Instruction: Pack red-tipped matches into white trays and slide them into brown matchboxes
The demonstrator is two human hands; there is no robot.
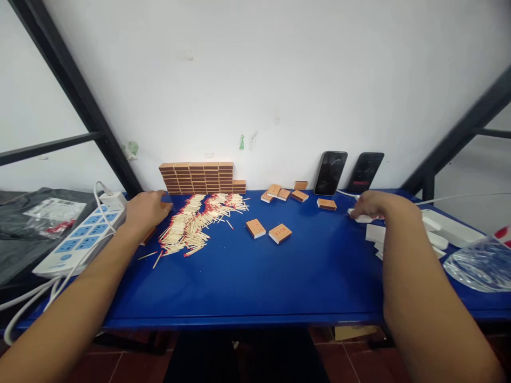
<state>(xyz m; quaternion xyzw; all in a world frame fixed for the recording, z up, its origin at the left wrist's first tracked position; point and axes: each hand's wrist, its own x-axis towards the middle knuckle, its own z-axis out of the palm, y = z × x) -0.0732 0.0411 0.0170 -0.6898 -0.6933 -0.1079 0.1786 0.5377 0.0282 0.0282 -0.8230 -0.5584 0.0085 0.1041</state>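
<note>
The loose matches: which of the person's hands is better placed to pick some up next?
Probably the left hand: it is right beside the matches. The right hand is much farther away, at a small white object, with matchboxes lying between it and the matches.

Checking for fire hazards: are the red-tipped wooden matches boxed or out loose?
Out loose: the matches lie heaped in the open on the blue table. Whether the orange-brown cardboard matchboxes hold more, I cannot tell.
</note>
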